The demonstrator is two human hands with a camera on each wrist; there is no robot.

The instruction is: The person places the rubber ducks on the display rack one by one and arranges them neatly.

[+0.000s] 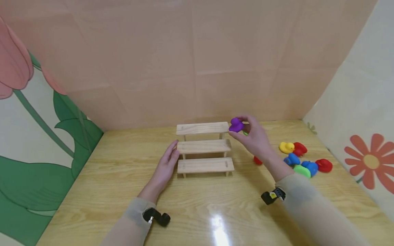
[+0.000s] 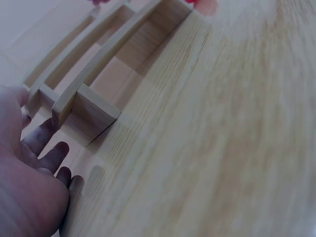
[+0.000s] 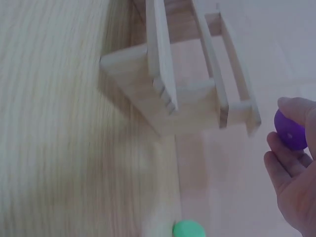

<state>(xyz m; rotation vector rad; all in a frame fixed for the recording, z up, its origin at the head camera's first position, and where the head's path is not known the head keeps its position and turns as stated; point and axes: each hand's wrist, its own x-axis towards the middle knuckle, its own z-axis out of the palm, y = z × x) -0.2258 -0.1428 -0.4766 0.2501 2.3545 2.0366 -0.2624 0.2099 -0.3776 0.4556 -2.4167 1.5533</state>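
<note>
A purple toy duck [image 1: 236,125] is pinched between the thumb and fingers of my right hand [image 1: 254,137], raised at the right end of the top tier of a three-step wooden rack [image 1: 204,147]. In the right wrist view the purple duck [image 3: 290,130] shows partly behind the thumb, just off the rack's top corner. My left hand [image 1: 167,164] is at the rack's left side, its fingertips right at the end of the middle tier. The left wrist view shows these fingers [image 2: 53,157] loosely extended beside the rack's end, with nothing held.
Right of the rack lie several toy ducks: a yellow duck [image 1: 286,147], red ducks [image 1: 324,165], blue ducks [image 1: 291,159] and a green one [image 1: 302,171]. Another red toy [image 1: 257,160] lies partly behind my right forearm. A green toy [image 3: 189,229] sits near the table's back edge.
</note>
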